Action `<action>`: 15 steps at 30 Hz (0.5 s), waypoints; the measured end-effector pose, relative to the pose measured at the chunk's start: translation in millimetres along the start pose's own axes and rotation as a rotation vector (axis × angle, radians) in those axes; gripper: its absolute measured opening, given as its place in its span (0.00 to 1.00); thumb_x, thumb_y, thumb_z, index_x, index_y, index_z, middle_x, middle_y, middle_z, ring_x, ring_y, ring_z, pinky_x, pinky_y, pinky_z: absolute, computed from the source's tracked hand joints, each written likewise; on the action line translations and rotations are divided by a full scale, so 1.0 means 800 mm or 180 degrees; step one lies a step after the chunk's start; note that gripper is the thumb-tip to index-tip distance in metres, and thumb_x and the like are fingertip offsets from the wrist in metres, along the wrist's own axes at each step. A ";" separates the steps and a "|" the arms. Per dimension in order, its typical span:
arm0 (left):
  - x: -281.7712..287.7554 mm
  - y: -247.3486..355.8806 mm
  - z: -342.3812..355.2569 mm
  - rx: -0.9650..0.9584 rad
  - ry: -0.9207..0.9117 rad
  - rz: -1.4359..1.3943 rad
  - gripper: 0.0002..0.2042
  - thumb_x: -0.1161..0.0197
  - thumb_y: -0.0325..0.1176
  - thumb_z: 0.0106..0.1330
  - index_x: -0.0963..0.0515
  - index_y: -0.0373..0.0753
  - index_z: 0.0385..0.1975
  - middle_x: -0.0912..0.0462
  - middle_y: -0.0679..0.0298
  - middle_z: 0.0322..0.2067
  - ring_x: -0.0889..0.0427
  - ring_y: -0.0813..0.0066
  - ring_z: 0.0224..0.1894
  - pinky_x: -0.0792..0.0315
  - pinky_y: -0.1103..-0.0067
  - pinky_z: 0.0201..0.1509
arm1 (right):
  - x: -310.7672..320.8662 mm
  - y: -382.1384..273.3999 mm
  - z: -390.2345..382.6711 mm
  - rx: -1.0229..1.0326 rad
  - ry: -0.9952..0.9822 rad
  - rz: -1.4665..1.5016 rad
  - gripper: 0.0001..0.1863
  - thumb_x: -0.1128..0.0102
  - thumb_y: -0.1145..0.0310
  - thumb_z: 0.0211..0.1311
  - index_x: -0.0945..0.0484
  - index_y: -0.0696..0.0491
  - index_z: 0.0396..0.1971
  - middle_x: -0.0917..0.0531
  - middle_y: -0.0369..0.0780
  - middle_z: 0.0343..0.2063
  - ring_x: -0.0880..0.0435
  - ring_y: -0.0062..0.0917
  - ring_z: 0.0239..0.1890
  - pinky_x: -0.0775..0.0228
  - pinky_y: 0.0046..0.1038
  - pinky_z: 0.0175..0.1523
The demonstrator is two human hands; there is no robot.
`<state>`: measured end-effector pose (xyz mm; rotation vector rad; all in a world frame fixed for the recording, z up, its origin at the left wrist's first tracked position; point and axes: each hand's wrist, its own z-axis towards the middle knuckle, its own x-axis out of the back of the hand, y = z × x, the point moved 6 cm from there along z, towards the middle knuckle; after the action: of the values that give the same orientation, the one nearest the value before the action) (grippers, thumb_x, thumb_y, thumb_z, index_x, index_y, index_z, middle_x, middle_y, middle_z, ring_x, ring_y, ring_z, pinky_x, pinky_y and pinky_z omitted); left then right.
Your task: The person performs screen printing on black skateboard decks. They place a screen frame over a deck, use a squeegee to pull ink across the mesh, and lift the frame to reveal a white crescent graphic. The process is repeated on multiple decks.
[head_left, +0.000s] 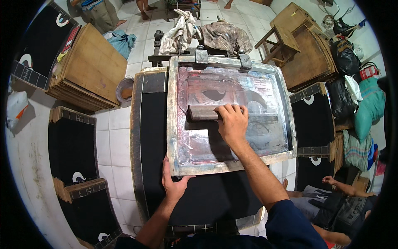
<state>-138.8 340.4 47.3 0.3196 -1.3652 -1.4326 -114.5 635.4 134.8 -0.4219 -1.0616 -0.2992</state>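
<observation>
My right hand (233,124) grips a wooden squeegee (203,113) that rests across the mesh of a silk-screen frame (222,167). The mesh is stained grey and reddish, with curved dark shapes in it. At the frame's near left corner is my left hand (175,186), its thumb along the near edge and its fingers up the left side. Beneath the frame lies black fabric (199,203) on a printing board (138,137). Two metal clamps (201,57) hold the frame's far edge.
Stacked boards with black fabric (74,145) stand on the left, and more fabric boards (311,120) on the right. Bare wooden boards (93,66) lean at the far left. A wooden stool (284,43) is at the far right. Another person (331,203) sits at the lower right.
</observation>
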 end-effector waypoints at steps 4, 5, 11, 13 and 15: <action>0.001 0.002 -0.006 -0.0113 0.0071 -0.0770 0.56 0.14 0.28 0.54 0.51 0.31 0.78 0.36 0.44 0.73 0.26 0.55 0.70 0.23 0.62 0.70 | 0.011 0.009 0.049 0.0022 0.0048 -0.0047 0.18 0.25 0.71 0.53 0.17 0.46 0.45 0.16 0.35 0.40 0.20 0.35 0.51 0.36 0.44 0.59; -0.002 0.001 -0.007 -0.0155 0.0029 -0.0703 0.56 0.15 0.27 0.55 0.52 0.31 0.79 0.39 0.44 0.74 0.27 0.54 0.70 0.24 0.62 0.71 | 0.008 0.014 0.066 0.0012 -0.0176 -0.0020 0.18 0.25 0.70 0.54 0.17 0.46 0.45 0.16 0.35 0.40 0.20 0.36 0.51 0.36 0.44 0.59; -0.017 -0.024 -0.017 -0.0210 0.0180 -0.0482 0.53 0.14 0.40 0.56 0.45 0.32 0.76 0.39 0.33 0.73 0.31 0.40 0.73 0.26 0.57 0.71 | 0.011 0.018 0.075 0.0067 -0.0940 0.0097 0.20 0.23 0.67 0.54 0.17 0.47 0.48 0.14 0.36 0.43 0.20 0.37 0.51 0.37 0.43 0.56; -0.022 -0.031 -0.020 -0.0331 0.0208 -0.0430 0.52 0.14 0.40 0.56 0.45 0.32 0.75 0.39 0.31 0.73 0.31 0.39 0.72 0.26 0.56 0.71 | 0.000 0.018 0.060 0.0096 -0.1137 0.0239 0.21 0.21 0.66 0.53 0.18 0.47 0.47 0.15 0.36 0.43 0.20 0.36 0.51 0.37 0.44 0.55; -0.025 -0.036 -0.023 -0.0364 0.0219 -0.0349 0.52 0.15 0.42 0.57 0.45 0.32 0.75 0.39 0.29 0.72 0.30 0.37 0.72 0.27 0.55 0.71 | -0.019 0.023 0.054 0.0125 -0.1325 0.0334 0.23 0.20 0.66 0.51 0.18 0.46 0.48 0.15 0.35 0.42 0.19 0.36 0.51 0.36 0.45 0.54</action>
<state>-131.2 339.1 8.4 0.3706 -1.2207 -1.5695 -147.4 672.6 136.1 -0.5158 -1.4435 -0.0967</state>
